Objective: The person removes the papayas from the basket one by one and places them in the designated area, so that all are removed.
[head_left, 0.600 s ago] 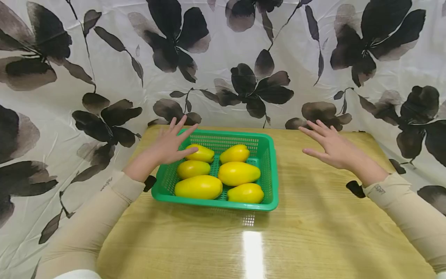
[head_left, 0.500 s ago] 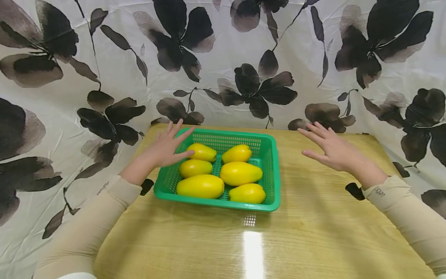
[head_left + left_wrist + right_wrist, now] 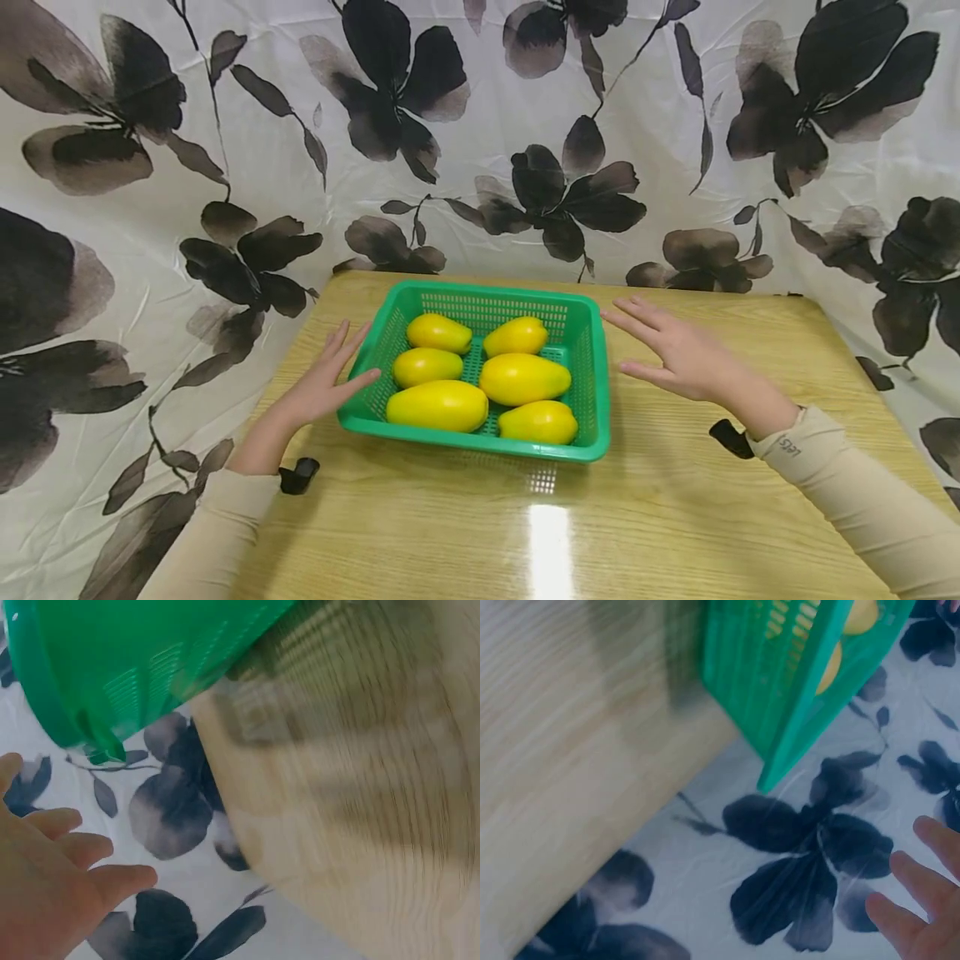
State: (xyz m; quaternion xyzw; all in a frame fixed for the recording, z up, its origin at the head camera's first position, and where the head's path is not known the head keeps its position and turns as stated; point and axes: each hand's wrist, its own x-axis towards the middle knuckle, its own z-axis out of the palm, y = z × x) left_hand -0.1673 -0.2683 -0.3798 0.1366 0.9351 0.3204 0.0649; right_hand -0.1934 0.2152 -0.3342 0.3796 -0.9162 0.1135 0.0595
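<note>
A green plastic basket [image 3: 480,452] with perforated walls stands on the table. Several yellow papayas [image 3: 525,379] lie inside it in two columns. My left hand [image 3: 318,383] is at the basket's left side, fingers spread and straight, holding nothing. On the other side, my right hand [image 3: 675,350] has its fingers extended toward the right rim, also holding nothing. The left wrist view has the basket's green wall [image 3: 150,667] above the hand's spread fingers. In the right wrist view the basket's side [image 3: 772,697] and a bit of yellow fruit appear, with fingertips at the lower right.
The light wooden table [image 3: 660,517] extends in front of the basket and to its right. A white cloth [image 3: 465,108] with dark flower prints hangs behind and along both sides. Black straps [image 3: 731,439] sit at both wrists.
My left hand has come down and back from over the basket's far left corner to beside its left wall. My right hand has moved left and lower, closer to the right rim.
</note>
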